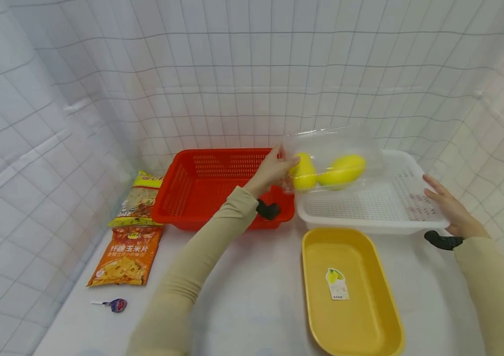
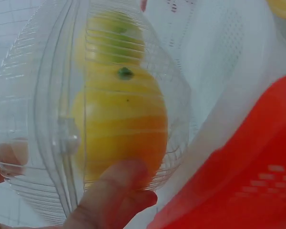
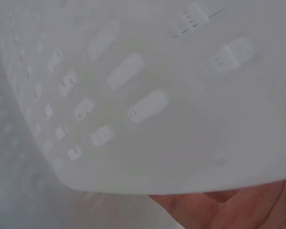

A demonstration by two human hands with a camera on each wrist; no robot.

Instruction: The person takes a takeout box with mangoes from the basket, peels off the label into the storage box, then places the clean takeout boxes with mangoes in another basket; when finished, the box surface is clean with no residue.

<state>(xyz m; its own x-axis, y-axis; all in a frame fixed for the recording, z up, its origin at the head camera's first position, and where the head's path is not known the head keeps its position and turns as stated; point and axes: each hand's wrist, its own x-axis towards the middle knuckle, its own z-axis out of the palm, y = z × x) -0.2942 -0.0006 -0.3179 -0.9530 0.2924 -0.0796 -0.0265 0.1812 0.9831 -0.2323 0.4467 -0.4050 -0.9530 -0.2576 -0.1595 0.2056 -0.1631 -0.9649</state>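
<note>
My left hand [image 1: 274,170] grips one end of a clear plastic clamshell box [image 1: 358,141], thumb on one side and fingers on the other. Inside it lie two yellow lemon-like fruits [image 1: 343,170], the nearer one [image 2: 121,112] with a green stem end facing the left wrist camera. The box is tilted over the left part of a white slotted basket [image 1: 367,225]. At that basket's right end, my right hand [image 1: 452,210] rests with extended fingers at the rim. From the right wrist, the basket wall [image 3: 181,143] hides the fingertips.
A red basket [image 1: 221,222] stands left of the white one. In front is a yellow tray [image 1: 358,321] bearing a lemon-print label [image 1: 337,284]. On the left lie a noodle-like packet [image 1: 138,200], an orange snack bag [image 1: 127,257] and a lollipop [image 1: 116,305]. White tiled-pattern cloth [image 1: 243,84] hangs behind.
</note>
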